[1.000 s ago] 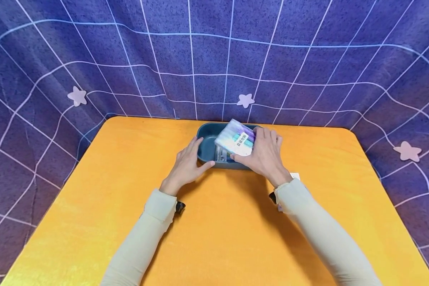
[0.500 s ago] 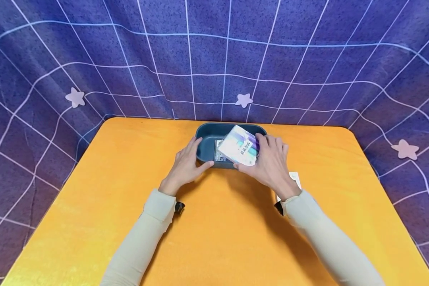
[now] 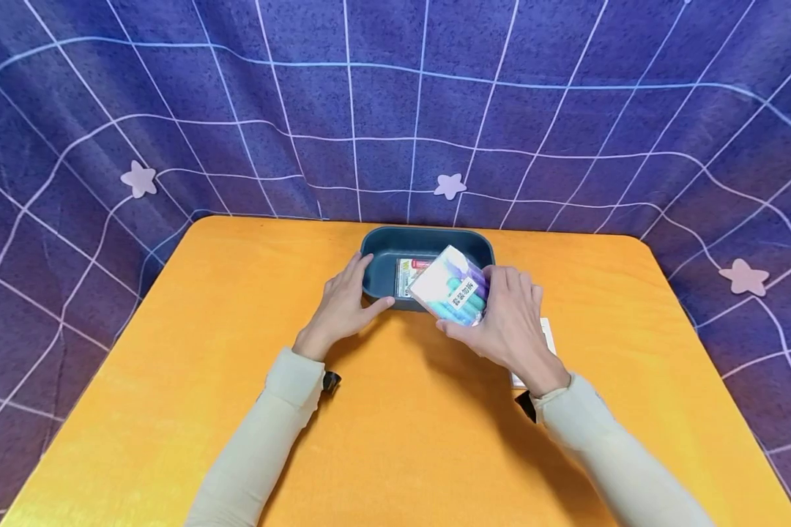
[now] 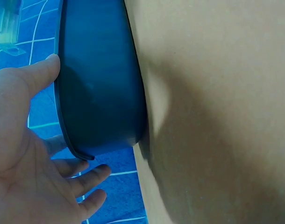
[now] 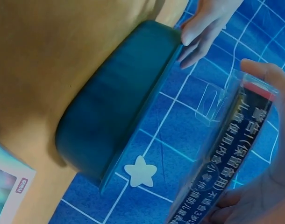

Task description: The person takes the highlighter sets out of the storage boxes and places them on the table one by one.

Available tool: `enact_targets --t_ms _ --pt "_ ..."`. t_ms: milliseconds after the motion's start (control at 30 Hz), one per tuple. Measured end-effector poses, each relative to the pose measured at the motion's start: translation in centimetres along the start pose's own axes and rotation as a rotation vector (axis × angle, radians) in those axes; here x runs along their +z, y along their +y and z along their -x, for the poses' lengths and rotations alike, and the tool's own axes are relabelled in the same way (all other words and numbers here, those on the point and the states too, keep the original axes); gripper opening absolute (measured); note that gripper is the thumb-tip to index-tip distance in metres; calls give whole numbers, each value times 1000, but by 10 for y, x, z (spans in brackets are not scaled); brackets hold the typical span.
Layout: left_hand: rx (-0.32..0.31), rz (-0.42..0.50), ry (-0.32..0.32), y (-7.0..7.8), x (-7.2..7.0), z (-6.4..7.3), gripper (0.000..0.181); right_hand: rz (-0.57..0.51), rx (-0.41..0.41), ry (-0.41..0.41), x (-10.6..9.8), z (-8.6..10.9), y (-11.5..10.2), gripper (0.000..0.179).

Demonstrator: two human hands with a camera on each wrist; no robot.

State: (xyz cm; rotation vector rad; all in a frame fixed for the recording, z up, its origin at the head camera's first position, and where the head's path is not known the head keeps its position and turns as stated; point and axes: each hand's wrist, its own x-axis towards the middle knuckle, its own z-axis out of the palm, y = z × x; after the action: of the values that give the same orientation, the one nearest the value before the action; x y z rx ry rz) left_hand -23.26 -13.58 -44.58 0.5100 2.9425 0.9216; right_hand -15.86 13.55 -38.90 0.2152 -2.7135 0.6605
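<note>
My right hand point(image 3: 504, 322) grips a clear plastic pack point(image 3: 453, 289) of stubby teal and purple sticks, with a white label of Chinese characters. It hangs tilted over the right front rim of a dark teal storage bin point(image 3: 381, 269). In the right wrist view, the pack point(image 5: 226, 144) shows a dark side with printed warning text. At the bin's left end, my left hand point(image 3: 343, 300) holds the corner, thumb on the near rim and fingers round the end. Inside the bin lies a flat packet point(image 3: 406, 277) with a red piece, partly covered by the pack.
A white box point(image 3: 547, 333) lies on the orange table point(image 3: 369, 439) beside my right wrist, partly hidden by it; the right wrist view shows its pastel face point(image 5: 7, 186). Behind the table hangs a blue gridded curtain point(image 3: 395, 102) with star shapes.
My right hand has drawn the pack rightward and nearer to me, turning it slightly. More of the packet in the bin shows. The left hand stays at the bin's end.
</note>
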Motion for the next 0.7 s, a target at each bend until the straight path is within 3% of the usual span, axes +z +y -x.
enact_targets --t_ms 433,700 --pt "-8 5 -3 1 -2 1 90 69 42 -70 -6 25 0 93" --pt "-1 1 3 1 -1 1 88 101 119 -187 -5 40 5 94"
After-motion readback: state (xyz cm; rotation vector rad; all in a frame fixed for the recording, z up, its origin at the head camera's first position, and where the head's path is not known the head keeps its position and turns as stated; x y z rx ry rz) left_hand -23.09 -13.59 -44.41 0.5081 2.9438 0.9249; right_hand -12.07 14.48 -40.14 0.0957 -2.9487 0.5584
